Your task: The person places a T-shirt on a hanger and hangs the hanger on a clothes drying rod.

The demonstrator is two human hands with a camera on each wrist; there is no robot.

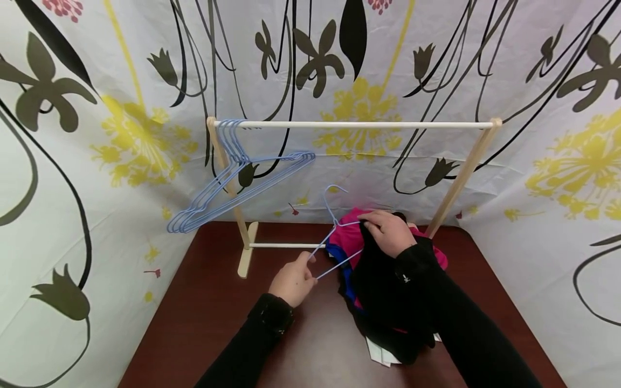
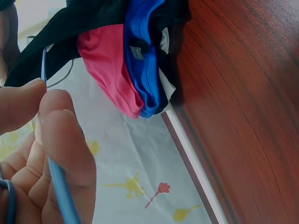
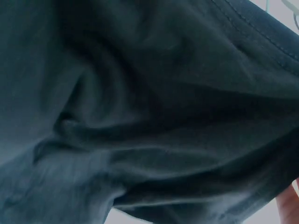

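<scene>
A light blue wire hanger [image 1: 336, 222] stands hook up in the head view. My left hand [image 1: 293, 281] pinches its left end between thumb and fingers, as the left wrist view also shows. The hanger's other end goes in behind a black garment [image 1: 380, 285]. Up at that garment's edge, my right hand [image 1: 390, 233] grips the cloth by the hanger's right arm. Dark fabric [image 3: 163, 121] fills most of the right wrist view, with a bit of finger at its right edge. Pink cloth [image 2: 105, 60] and blue cloth [image 2: 145, 74] lie behind and beneath the black garment.
A wooden rack with a white rail [image 1: 359, 125] stands at the back of the dark red table [image 1: 194, 323]. Several blue hangers [image 1: 242, 188] hang at its left end. White cloth or paper [image 1: 380, 353] sticks out under the pile. A flower-patterned curtain [image 1: 276, 54] surrounds the table.
</scene>
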